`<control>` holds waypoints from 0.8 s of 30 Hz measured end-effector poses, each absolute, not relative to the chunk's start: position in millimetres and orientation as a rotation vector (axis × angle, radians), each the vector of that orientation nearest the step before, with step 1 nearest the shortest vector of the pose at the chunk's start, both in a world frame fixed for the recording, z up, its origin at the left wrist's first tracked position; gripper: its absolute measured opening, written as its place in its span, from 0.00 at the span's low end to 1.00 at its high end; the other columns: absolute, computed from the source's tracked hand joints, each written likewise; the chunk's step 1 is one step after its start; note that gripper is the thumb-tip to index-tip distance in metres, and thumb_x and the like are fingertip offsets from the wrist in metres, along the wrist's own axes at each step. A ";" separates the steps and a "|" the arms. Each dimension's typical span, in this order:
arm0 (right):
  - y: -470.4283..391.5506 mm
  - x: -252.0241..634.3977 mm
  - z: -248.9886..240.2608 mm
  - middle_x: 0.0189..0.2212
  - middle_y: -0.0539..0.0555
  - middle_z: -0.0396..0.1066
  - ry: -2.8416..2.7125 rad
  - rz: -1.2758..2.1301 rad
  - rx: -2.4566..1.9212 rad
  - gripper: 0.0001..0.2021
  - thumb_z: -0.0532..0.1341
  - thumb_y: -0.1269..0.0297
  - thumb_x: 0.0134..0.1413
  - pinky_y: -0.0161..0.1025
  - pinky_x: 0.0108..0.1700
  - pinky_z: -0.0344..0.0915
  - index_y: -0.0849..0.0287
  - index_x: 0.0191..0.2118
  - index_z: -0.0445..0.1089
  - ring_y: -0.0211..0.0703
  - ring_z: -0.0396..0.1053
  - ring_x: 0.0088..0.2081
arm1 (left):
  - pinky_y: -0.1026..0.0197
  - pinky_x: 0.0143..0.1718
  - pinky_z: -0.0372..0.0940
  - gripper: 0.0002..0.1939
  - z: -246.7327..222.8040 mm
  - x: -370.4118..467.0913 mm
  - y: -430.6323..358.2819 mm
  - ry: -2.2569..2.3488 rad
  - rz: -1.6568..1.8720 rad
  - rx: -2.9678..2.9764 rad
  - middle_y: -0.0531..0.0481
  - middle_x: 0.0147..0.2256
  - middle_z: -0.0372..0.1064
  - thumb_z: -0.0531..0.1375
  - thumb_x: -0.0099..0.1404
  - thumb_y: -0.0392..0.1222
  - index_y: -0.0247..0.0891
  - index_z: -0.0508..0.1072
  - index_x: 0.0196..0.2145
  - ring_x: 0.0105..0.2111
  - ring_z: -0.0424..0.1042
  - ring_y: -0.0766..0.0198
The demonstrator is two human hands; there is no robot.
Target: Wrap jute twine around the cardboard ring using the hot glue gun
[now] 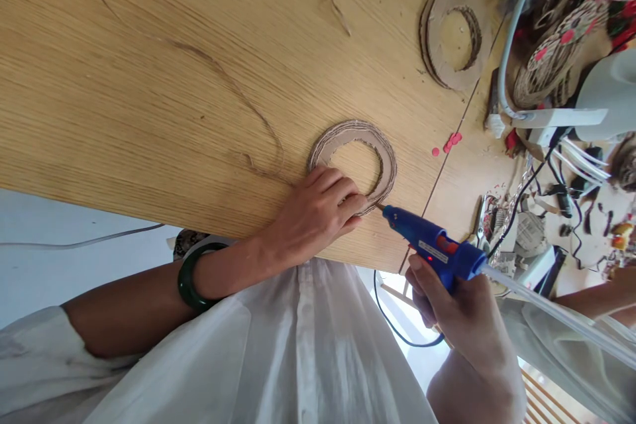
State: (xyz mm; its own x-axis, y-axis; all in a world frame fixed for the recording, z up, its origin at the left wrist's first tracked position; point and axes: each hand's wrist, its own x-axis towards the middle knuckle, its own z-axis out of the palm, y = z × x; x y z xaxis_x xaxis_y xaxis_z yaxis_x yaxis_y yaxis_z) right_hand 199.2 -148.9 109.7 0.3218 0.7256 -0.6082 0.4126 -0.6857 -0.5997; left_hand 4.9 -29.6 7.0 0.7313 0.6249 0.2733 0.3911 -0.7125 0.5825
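A cardboard ring (pixel 389 158) with a twine-coloured outer edge lies on the wooden table near its front edge. My left hand (pixel 325 209) is closed over the ring's near left part, its fingers pressed together on the cardboard. Loose brown twine (pixel 223 76) trails across the wood to that hand. My right hand (pixel 467 321) grips a blue hot glue gun (pixel 427 245) with a red light lit on its side. The gun's nozzle points at the ring's lower right edge, at or very close to it. A long clear glue stick (pixel 536 301) sticks out of the gun's back.
Stacked cardboard rings (pixel 447 3) lie at the far right of the table. Several small red discs (pixel 453 140) sit by the table seam. Scissors (pixel 479 220), a white lamp base (pixel 561 118), cables and craft scraps crowd the right side. Another person's arm (pixel 596 295) shows at the right edge.
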 end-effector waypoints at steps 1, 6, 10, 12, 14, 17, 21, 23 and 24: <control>-149.3 198.8 110.1 0.14 0.44 0.58 -0.960 1.312 -2.271 0.19 0.62 0.48 0.64 0.35 0.14 0.50 0.55 0.27 0.63 0.33 0.55 0.12 | 0.52 0.48 0.64 0.04 7.3 4.8 -29.6 0.769 0.631 2.438 0.47 0.39 0.73 0.61 0.71 0.38 0.36 0.73 0.43 0.43 0.68 0.56; -148.8 197.9 108.7 0.13 0.43 0.60 -0.876 1.329 -2.237 0.18 0.63 0.47 0.63 0.34 0.14 0.52 0.55 0.30 0.63 0.34 0.57 0.12 | 0.53 0.47 0.63 0.04 7.4 4.4 -29.0 0.737 0.656 2.439 0.48 0.39 0.73 0.60 0.71 0.35 0.36 0.73 0.43 0.43 0.68 0.56; -147.7 195.9 106.5 0.13 0.42 0.58 -0.881 1.304 -2.205 0.17 0.62 0.50 0.65 0.33 0.14 0.52 0.55 0.31 0.62 0.33 0.56 0.12 | 0.53 0.47 0.63 0.03 6.4 4.5 -28.2 0.712 0.673 2.406 0.48 0.40 0.73 0.61 0.70 0.35 0.37 0.74 0.42 0.43 0.68 0.57; -147.9 196.2 105.7 0.13 0.42 0.58 -0.897 1.309 -2.180 0.17 0.62 0.51 0.66 0.33 0.15 0.52 0.54 0.30 0.61 0.33 0.55 0.12 | 0.53 0.47 0.63 0.03 6.2 4.7 -28.0 0.710 0.675 2.396 0.49 0.40 0.73 0.61 0.71 0.35 0.37 0.74 0.42 0.43 0.68 0.58; -148.5 197.5 105.1 0.13 0.42 0.59 -0.924 1.346 -2.143 0.18 0.62 0.51 0.66 0.34 0.15 0.53 0.54 0.29 0.60 0.33 0.56 0.12 | 0.53 0.47 0.63 0.03 6.2 4.8 -28.0 0.714 0.678 2.397 0.49 0.40 0.73 0.61 0.71 0.35 0.38 0.74 0.41 0.42 0.68 0.58; -149.9 199.0 104.0 0.13 0.44 0.60 -0.924 1.361 -2.158 0.19 0.61 0.50 0.65 0.35 0.15 0.53 0.55 0.28 0.61 0.34 0.57 0.12 | 0.53 0.47 0.63 0.03 6.4 4.9 -28.0 0.716 0.659 2.402 0.48 0.40 0.73 0.61 0.72 0.36 0.38 0.75 0.42 0.43 0.68 0.58; -151.4 198.0 103.2 0.13 0.44 0.60 -0.868 1.335 -2.248 0.20 0.62 0.47 0.64 0.35 0.16 0.53 0.55 0.28 0.63 0.35 0.57 0.12 | 0.53 0.48 0.63 0.04 6.4 4.7 -27.9 0.711 0.647 2.396 0.48 0.41 0.73 0.61 0.72 0.37 0.38 0.75 0.43 0.43 0.68 0.57; -151.6 197.1 103.3 0.12 0.44 0.60 -0.874 1.331 -2.255 0.21 0.62 0.46 0.64 0.35 0.16 0.53 0.55 0.27 0.63 0.34 0.57 0.12 | 0.52 0.48 0.64 0.04 6.4 4.6 -28.0 0.712 0.649 2.396 0.48 0.41 0.73 0.60 0.72 0.38 0.37 0.75 0.43 0.43 0.68 0.57; -151.5 196.8 103.5 0.12 0.44 0.59 -0.884 1.330 -2.249 0.21 0.62 0.47 0.64 0.34 0.16 0.52 0.56 0.26 0.62 0.33 0.56 0.12 | 0.52 0.48 0.64 0.04 6.5 4.6 -28.1 0.714 0.649 2.398 0.48 0.41 0.73 0.60 0.72 0.38 0.37 0.75 0.43 0.43 0.68 0.57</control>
